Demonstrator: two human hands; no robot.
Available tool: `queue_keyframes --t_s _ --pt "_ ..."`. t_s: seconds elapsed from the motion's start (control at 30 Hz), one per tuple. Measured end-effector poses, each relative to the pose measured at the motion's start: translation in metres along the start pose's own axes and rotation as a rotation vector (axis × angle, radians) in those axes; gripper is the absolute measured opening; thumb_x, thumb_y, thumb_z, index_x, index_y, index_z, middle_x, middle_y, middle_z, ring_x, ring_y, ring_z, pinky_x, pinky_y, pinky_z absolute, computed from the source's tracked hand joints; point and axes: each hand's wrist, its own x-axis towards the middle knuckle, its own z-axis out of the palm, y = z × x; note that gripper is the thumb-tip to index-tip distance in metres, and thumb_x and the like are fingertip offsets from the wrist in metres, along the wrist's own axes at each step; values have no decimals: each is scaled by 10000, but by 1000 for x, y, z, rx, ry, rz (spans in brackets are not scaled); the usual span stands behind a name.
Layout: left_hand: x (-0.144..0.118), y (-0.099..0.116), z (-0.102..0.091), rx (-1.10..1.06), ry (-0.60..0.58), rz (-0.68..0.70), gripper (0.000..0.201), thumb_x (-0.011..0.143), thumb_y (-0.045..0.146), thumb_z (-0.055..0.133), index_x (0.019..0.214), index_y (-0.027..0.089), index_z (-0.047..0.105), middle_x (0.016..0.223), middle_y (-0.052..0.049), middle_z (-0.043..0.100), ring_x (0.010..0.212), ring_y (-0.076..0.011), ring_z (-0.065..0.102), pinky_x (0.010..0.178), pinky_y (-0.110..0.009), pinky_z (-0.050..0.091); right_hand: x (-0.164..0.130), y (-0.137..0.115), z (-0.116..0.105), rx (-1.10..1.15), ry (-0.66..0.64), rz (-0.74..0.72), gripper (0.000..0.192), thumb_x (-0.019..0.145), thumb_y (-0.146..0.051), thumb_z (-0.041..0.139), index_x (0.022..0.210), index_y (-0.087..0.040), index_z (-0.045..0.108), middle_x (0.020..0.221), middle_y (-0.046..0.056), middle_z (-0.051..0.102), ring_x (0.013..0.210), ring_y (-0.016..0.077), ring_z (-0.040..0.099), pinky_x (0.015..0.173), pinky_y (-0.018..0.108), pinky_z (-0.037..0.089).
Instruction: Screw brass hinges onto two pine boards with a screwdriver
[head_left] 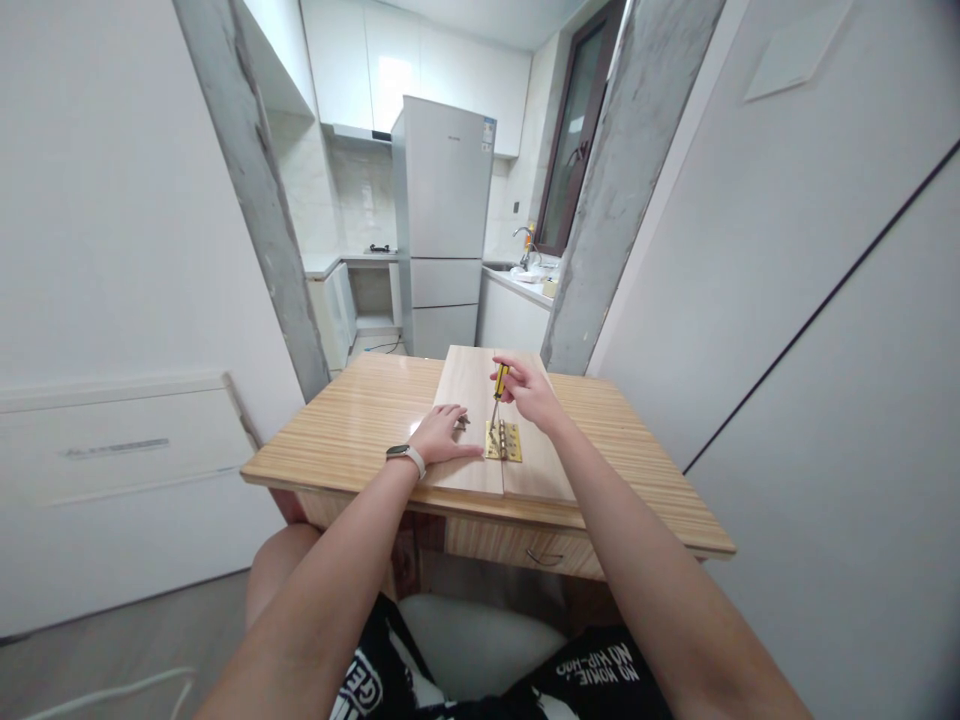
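Observation:
My right hand (pixel 529 390) is closed round the yellow-and-black handle of a screwdriver (pixel 501 382), whose shaft points down to the left leaf of a brass hinge (pixel 513 442). The hinge lies across the seam between two pale wooden boards (pixel 469 375). Flat on the left board rests my left hand (pixel 442 436), fingers spread, its thumb reaching toward the hinge's edge. Small dark metal pieces, likely screws (pixel 462 423), lie by its fingertips. Whether the screwdriver tip sits in a screw is too small to tell.
The boards lie on a wood-grain table (pixel 352 420) with a drawer handle (pixel 544 558) at its front. Beyond it stand a grey fridge (pixel 446 190) and a sink counter (pixel 517 295). White panels flank the table on both sides.

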Motion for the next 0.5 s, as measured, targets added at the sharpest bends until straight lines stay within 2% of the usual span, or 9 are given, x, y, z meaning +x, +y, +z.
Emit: queue_keyframes --t_s 0.23,0.4,0.5 --pt "0 1 -2 4 -5 11 1053 711 883 709 1489 192 555 1533 -146 567 1444 -361 485 1245 -470 366 7 8 4 -54 48 -43 476 830 -442 721 1238 -196 722 900 71 743 724 180 670 618 299 560" --pt "0 1 -1 2 -5 9 1055 711 878 714 1493 190 553 1533 -148 567 1444 -362 485 1242 -469 368 7 7 3 -197 88 -53 415 829 -380 707 1213 -224 730 852 31 738 649 167 659 627 305 563" --pt "0 1 -1 1 -8 7 1053 714 876 712 1494 188 551 1537 -148 565 1446 -362 482 1245 -469 363 6 3 4 -291 123 -80 371 821 -362 714 1169 -233 727 850 28 741 672 176 669 632 299 546"
